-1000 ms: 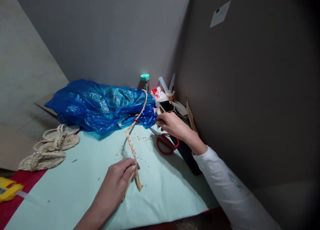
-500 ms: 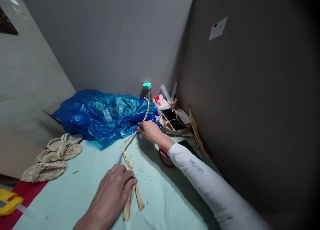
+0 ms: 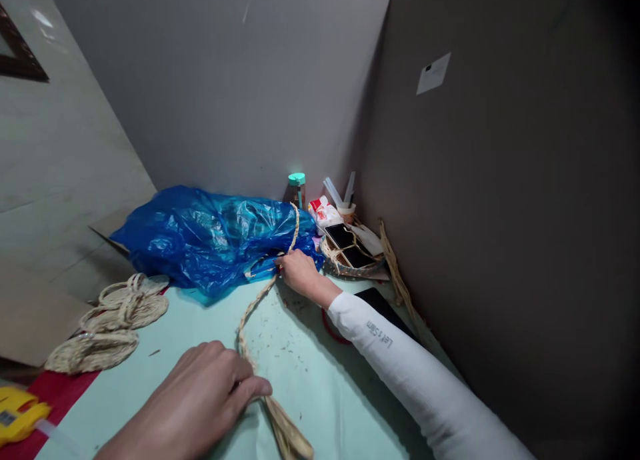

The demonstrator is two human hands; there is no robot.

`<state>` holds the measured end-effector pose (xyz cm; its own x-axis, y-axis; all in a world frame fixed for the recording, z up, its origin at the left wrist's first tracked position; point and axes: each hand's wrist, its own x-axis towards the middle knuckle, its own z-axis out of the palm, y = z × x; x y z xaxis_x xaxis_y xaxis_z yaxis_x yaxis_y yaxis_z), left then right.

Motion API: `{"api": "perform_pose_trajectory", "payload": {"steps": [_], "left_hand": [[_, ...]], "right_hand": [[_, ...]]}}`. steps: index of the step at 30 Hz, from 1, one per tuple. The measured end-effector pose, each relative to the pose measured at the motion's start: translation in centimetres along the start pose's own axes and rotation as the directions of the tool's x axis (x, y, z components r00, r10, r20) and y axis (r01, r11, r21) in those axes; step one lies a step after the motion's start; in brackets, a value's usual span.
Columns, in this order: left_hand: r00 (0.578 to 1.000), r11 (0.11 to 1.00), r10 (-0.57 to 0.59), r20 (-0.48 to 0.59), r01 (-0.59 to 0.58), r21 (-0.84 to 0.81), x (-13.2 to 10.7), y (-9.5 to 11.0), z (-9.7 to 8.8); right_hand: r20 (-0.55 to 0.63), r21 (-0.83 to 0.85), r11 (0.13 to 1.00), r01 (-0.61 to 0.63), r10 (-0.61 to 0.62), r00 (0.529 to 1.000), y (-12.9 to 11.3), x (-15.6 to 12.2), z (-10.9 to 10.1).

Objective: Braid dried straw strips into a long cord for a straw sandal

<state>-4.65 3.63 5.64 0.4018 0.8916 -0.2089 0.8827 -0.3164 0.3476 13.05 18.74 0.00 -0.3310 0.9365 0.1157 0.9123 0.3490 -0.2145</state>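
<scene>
1. Pale green tabletop, grey panel at the back, darker one on the right.
2. Braid, straw-coloured: runs from the top of the bag's right end, past my right hand, curves down over the tabletop and goes under my left hand. Flat loose ends come out below, toward me.
3. My left hand: closed on the braid near its lower end, thumb along it. Other fingertips tucked out of sight.
4. My right hand: fingers curled, pinching the braid farther up, beside the bag. White sleeve crosses the right half of the tabletop.
5. Bag: blue plastic, crumpled, lying across the back.
6. Under/behind the sleeve: red handle, mostly hidden. Black flat item next to it, can't tell what.
7. Back right corner: teal-lidded jar, red-and-white packet, cup with clear sticks, phone, dry straw strips along the panel.
8. Left edge: woven sandals, then yellow glue gun over red cloth.
9. Dark crumbs scattered mid-table.
</scene>
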Motion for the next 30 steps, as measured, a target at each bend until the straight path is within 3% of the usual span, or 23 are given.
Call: {"api": "perform_pose_trajectory", "payload": {"steps": [3, 7, 11, 14, 18, 25, 30], "left_hand": [[0.987, 0.964, 0.101, -0.128, -0.129, -0.234, 1.9, -0.1, -2.3], [0.92, 0.943, 0.043, -0.389, -0.166, -0.287, 8.7, -1.2, -3.7], [0.942, 0.885, -0.011, -0.335, -0.147, -0.443, 16.2, -2.7, -1.7], [0.97, 0.824, -0.01, -0.243, -0.129, -0.552, 19.3, -3.2, 0.4], [0.976, 0.72, -0.042, -0.214, -0.119, -0.684, 20.6, -3.2, 1.8], [0.99, 0.519, -0.076, -0.119, -0.063, -0.852, 20.5, -3.1, 2.3], [0.995, 0.437, -0.075, -0.069, -0.029, -0.899, 20.6, -3.8, 2.6]], "right_hand": [[-0.019, 0.026, 1.0, -0.007, 0.007, 1.0, 0.2, -0.1, -0.2], [-0.046, 0.091, 0.996, -0.016, 0.02, 0.999, 1.0, -0.3, -0.9], [-0.074, 0.118, 0.991, -0.061, 0.07, 0.995, 1.6, -0.6, -0.8], [-0.101, 0.107, 0.99, -0.094, 0.105, 0.989, 1.8, -0.8, -0.3], [-0.12, 0.058, 0.992, -0.116, 0.122, 0.985, 1.6, -0.9, -0.2], [-0.102, -0.06, 0.996, -0.072, 0.065, 0.993, 0.6, -1.1, -0.4], [-0.129, -0.087, 0.995, -0.048, 0.037, 0.991, 0.2, -1.1, 0.1]]}}
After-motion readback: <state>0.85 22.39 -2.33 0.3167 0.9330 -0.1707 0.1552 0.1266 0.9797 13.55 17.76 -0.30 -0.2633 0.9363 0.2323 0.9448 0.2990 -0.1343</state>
